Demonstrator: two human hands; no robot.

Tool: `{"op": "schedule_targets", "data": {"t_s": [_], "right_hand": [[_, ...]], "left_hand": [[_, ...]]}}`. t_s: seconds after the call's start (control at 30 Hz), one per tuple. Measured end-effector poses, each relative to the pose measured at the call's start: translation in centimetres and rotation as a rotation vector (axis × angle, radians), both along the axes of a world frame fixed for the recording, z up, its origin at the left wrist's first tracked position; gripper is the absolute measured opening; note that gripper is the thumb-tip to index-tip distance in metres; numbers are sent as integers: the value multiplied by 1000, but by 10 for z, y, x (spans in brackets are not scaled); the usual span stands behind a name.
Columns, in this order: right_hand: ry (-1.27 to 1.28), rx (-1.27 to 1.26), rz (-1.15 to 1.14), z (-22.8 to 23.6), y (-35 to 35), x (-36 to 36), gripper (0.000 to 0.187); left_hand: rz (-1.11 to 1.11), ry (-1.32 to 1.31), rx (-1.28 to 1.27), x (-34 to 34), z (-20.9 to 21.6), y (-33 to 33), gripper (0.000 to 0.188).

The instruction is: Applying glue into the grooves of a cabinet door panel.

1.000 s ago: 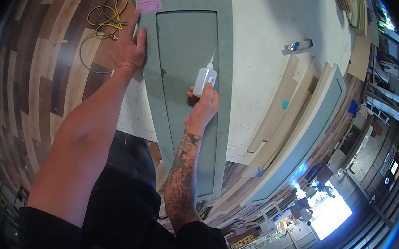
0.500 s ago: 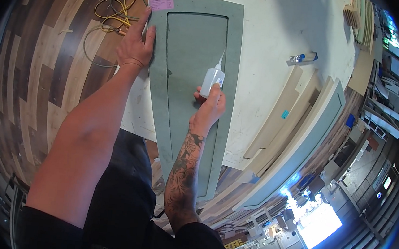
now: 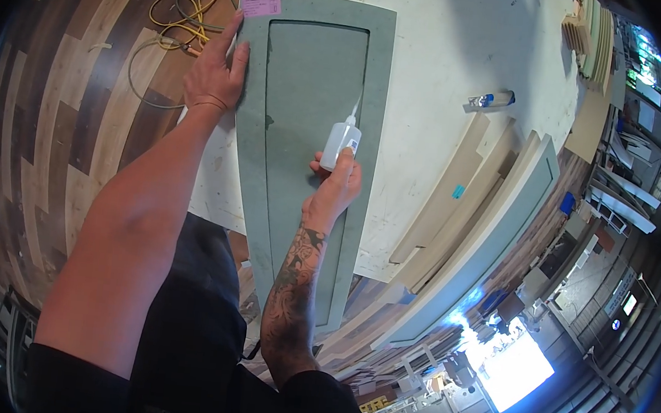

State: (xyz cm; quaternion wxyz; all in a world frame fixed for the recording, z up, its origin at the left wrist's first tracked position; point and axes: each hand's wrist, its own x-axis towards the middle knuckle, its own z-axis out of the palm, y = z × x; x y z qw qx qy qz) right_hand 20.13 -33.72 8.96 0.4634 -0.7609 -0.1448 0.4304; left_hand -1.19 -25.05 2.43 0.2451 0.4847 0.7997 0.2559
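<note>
Bottle point(image 3: 339, 148), gripped in the right hand point(image 3: 337, 182), has shifted slightly nearer along the panel point(image 3: 311, 71); spread left hand point(image 3: 214, 82) touches the panel's left edge; boards point(image 3: 452, 178) lie to its right.

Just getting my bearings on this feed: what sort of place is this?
Probably a joinery or cabinet workshop: a green framed panel lies on a white worktop, with wooden lengths to its right and stacked boards at upper right.

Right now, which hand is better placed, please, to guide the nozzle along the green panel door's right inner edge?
Probably the right hand: it grips the squeeze bottle, nozzle beside that inner edge; the left hand touches the left side of the door.
</note>
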Motion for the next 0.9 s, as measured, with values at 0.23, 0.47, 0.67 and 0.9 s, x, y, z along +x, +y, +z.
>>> {"op": "schedule_targets", "data": {"t_s": [0.23, 0.47, 0.67, 0.9], "right_hand": [[-5, 6, 0, -3, -5, 3, 40], [3, 8, -7, -5, -10, 4, 40], [-1, 6, -5, -3, -10, 4, 41], [5, 6, -6, -4, -14, 5, 40]], "left_hand": [[-3, 1, -58, 3, -2, 0, 55], [1, 16, -57, 2, -5, -1, 55], [1, 19, -78, 3, -3, -2, 55], [-5, 17, -22, 1, -7, -1, 55]]}}
